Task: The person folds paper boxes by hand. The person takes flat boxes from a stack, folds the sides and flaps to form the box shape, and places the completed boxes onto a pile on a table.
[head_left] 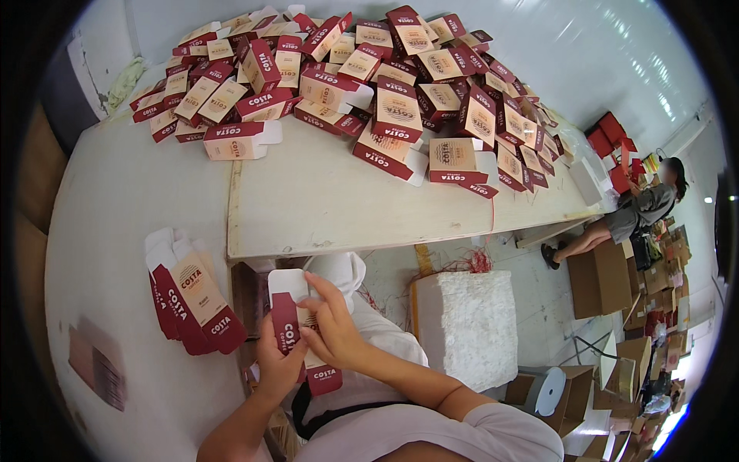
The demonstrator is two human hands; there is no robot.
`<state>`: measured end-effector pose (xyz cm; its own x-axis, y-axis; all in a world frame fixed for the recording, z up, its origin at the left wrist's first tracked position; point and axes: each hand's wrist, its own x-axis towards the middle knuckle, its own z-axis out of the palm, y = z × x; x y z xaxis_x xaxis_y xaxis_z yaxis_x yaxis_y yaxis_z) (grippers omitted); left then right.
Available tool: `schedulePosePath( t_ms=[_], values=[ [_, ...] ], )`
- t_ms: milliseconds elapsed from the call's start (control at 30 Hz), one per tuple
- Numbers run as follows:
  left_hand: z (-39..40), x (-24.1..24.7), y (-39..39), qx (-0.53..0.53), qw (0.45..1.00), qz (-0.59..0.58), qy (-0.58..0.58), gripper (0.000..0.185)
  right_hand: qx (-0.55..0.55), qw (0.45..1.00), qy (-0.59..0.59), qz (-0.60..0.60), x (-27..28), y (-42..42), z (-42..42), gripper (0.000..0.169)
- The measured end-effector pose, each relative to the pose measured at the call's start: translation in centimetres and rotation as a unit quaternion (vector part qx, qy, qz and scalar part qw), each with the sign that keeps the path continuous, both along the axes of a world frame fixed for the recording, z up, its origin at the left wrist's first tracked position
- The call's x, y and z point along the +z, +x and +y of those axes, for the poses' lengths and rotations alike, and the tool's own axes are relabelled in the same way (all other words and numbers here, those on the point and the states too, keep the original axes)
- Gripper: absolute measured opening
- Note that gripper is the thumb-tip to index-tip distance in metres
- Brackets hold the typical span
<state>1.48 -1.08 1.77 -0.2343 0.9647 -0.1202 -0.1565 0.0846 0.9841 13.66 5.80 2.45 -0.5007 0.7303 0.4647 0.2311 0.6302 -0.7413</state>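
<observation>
Above my lap, a maroon and cream Costa coffee carton [284, 312] is between my two hands, its white end flap raised at the far end. My left hand [278, 361] grips its near part from the left, thumb on the maroon side. On the right, my right hand [335, 332] has its fingers on the flap and the cream panel. Flat, unfolded Costa cartons [199, 294] lie in a fanned stack on the table to the left of my hands. A large heap of box-shaped Costa cartons [398, 107] covers the far part of the table, some with end flaps out.
The white table [346, 208] has a near edge just beyond my hands. A white foam block [476, 329] stands right of my legs, beside red strands [476, 263] on the floor. Another person [646, 205] stands far right among cardboard boxes [600, 280]. A printed patch [98, 369] marks the left tabletop.
</observation>
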Motion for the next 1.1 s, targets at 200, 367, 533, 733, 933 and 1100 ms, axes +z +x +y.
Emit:
schedulePosePath(
  t_ms=[200,367,533,733,933,1100],
  values=[
    [-0.3,-0.1,0.4,-0.008,0.984,0.178,0.007,0.047,-0.001,0.990,-0.135,0.035,-0.6,-0.4,0.4,0.017],
    [-0.5,-0.1,0.1,-0.026,0.981,0.189,0.044,0.057,0.019,0.983,-0.176,0.053,-0.5,-0.4,0.4,0.017],
    [-0.2,1.0,-0.1,-0.078,0.975,0.207,0.037,0.074,0.050,0.977,-0.186,0.093,0.5,0.4,-0.3,0.023],
    [0.0,0.3,-0.4,-0.134,0.987,0.084,0.028,0.070,0.069,0.978,-0.159,0.115,1.9,-1.1,-0.4,0.046],
    [0.7,0.2,-0.6,-0.084,0.989,0.073,0.098,0.072,0.056,0.935,-0.273,0.217,0.9,-1.2,-0.1,0.059],
    [0.7,0.8,-0.8,-0.078,0.983,0.098,0.135,0.066,0.063,0.904,-0.362,0.218,0.6,-0.8,-0.5,0.044]
  ],
)
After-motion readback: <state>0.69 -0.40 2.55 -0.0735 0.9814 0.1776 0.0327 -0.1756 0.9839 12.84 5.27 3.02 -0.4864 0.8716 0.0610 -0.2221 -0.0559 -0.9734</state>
